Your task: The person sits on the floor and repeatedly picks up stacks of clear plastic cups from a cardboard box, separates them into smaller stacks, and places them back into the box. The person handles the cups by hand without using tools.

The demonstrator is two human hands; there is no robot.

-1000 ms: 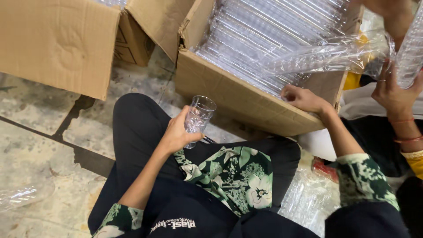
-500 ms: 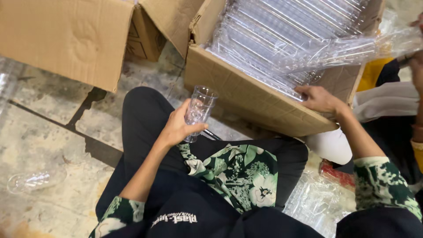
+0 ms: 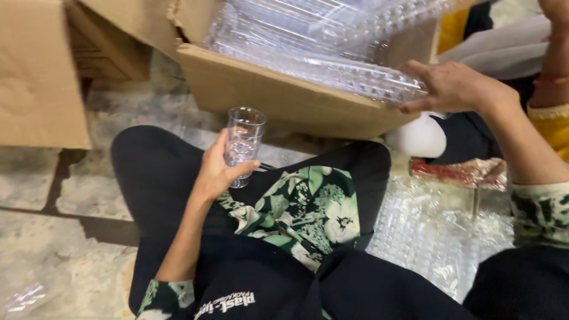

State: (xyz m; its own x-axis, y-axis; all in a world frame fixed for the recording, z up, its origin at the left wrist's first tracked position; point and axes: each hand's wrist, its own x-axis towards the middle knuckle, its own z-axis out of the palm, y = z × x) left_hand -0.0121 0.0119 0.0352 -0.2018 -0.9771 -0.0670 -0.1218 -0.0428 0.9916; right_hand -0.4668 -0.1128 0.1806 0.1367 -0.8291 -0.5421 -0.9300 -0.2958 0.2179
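At 12 o'clock, big cardboard box (image 3: 284, 98) w/ sleeves of clear cups (image 3: 332, 53) lying inside. Right hand (image 3: 453, 88) at 2 o'clock, arm stretched fwd, fingers flat & nearly straight, resting on a cup sleeve at the box's right edge. Left hand (image 3: 216, 172) near centre, forearm angled up, fingers curled round a small clear cup (image 3: 243, 142), upright, over lap.
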